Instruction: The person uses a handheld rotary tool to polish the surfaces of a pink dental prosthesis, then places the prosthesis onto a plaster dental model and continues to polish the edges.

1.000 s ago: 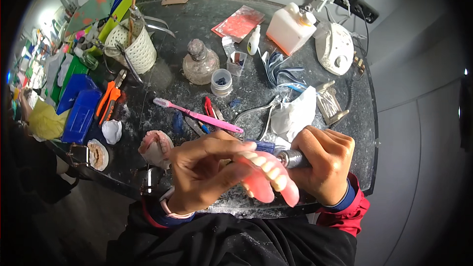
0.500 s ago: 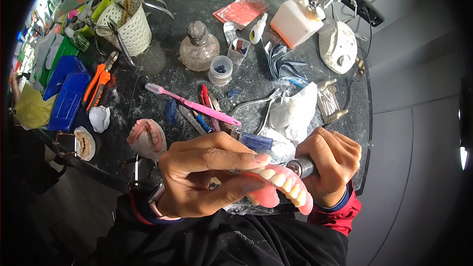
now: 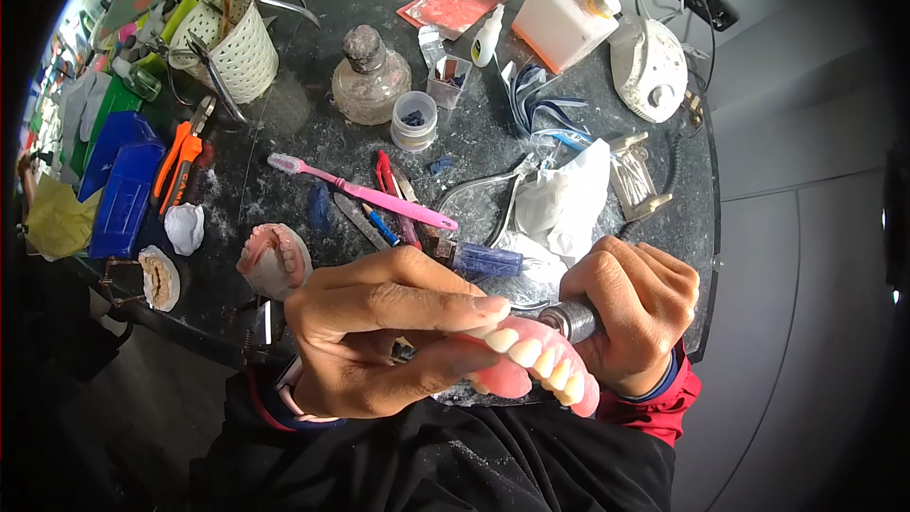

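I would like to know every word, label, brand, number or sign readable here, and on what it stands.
Orange-handled pliers: dark lettering on one handle, which I leave unquoted.
White bottle: label too small to read.
Pink denture: no lettering visible.

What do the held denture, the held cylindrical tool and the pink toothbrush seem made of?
Denture: probably acrylic resin; smooth pink base, shiny cream teeth.
Cylindrical tool: likely metal; dull grey barrel, bright glints at the nose.
Pink toothbrush: likely plastic; smooth, evenly coloured handle. Bristle material can't be told.
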`<state>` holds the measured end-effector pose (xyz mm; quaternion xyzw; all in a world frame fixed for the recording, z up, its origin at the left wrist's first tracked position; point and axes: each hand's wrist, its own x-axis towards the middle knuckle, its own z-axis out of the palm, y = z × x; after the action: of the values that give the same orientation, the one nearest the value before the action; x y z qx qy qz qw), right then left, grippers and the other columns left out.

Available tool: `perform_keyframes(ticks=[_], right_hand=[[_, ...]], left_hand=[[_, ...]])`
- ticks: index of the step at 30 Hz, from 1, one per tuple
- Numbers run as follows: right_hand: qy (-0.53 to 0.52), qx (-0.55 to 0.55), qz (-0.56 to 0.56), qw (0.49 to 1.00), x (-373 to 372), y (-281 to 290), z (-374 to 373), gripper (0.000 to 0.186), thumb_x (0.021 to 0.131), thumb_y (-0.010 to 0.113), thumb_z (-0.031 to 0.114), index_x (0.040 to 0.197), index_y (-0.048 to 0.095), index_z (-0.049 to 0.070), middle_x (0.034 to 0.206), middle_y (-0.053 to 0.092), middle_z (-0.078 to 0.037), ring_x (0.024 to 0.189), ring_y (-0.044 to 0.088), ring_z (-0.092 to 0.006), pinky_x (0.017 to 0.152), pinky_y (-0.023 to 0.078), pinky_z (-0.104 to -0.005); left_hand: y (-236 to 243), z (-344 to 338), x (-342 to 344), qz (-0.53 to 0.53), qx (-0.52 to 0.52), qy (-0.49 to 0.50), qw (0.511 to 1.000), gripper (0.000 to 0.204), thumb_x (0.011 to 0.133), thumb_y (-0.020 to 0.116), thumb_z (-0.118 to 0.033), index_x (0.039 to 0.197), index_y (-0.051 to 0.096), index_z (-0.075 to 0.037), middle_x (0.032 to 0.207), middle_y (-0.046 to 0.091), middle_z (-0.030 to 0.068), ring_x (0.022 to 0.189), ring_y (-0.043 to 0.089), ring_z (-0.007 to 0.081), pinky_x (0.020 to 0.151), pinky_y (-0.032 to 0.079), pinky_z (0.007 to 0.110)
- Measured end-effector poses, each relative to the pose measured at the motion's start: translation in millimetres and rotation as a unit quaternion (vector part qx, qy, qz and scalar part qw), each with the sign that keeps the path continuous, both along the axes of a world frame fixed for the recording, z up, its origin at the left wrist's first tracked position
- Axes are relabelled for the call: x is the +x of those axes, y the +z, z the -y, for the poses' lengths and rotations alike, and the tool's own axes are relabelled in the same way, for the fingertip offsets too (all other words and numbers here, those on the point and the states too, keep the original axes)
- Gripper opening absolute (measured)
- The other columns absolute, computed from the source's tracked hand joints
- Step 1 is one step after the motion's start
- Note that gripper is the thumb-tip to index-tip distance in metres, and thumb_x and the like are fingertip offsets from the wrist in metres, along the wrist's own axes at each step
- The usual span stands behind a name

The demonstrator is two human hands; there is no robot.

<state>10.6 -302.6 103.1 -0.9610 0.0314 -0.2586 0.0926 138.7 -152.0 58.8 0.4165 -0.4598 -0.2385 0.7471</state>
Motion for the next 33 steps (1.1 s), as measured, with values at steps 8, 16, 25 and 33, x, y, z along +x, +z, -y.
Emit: perform_keyframes(ticks=[8, 16, 25, 33], right_hand=[[0.003, 0.003, -0.001, 1.0, -2.3, -0.3, 1.7, 0.053, 0.071, 0.062, 0.053, 0.057, 0.047, 0.005, 0.049, 0.041, -0.003, 0.037, 0.042, -0.0154, 0.038, 0.029, -0.0261], [0.015, -0.002, 0.006, 1.0, -0.8, 0.9, 2.2, 0.045, 0.061, 0.068, 0.046, 0.061, 0.044, 0.008, 0.053, 0.037, -0.001, 0.039, 0.043, -0.0139, 0.036, 0.033, -0.0263], [0.01, 0.007, 0.011, 1.0, -0.6, -3.0, 0.2, 0.044, 0.059, 0.068, 0.045, 0.062, 0.045, 0.008, 0.053, 0.037, -0.001, 0.039, 0.043, -0.014, 0.037, 0.034, -0.0262], [-0.002, 0.001, -0.006, 1.0, -2.3, -0.8, 0.2, 0.044, 0.059, 0.069, 0.044, 0.063, 0.045, 0.008, 0.054, 0.039, -0.001, 0.04, 0.044, -0.014, 0.037, 0.034, -0.0261]], left_hand=[[-0.5, 1.3, -0.6, 0.001, -0.006, -0.005, 1.0, 0.031, 0.07, 0.075, -0.003, 0.098, 0.064, 0.004, 0.088, 0.064, 0.0181, 0.078, 0.066, 0.0213, 0.065, 0.053, 0.028], [-0.6, 1.1, -1.4, -0.019, -0.01, -0.006, 1.0, 0.03, 0.07, 0.074, -0.002, 0.098, 0.064, 0.004, 0.088, 0.064, 0.0185, 0.079, 0.066, 0.0221, 0.067, 0.054, 0.028], [-7.2, 2.6, 1.6, 0.019, -0.035, -0.007, 0.999, 0.032, 0.071, 0.072, 0.0, 0.101, 0.062, 0.004, 0.091, 0.063, 0.0192, 0.08, 0.065, 0.0221, 0.067, 0.054, 0.028], [-4.3, 1.5, 0.7, 0.007, -0.02, -0.008, 1.0, 0.03, 0.071, 0.072, 0.001, 0.099, 0.063, 0.004, 0.09, 0.063, 0.0183, 0.08, 0.065, 0.0211, 0.067, 0.054, 0.027]])
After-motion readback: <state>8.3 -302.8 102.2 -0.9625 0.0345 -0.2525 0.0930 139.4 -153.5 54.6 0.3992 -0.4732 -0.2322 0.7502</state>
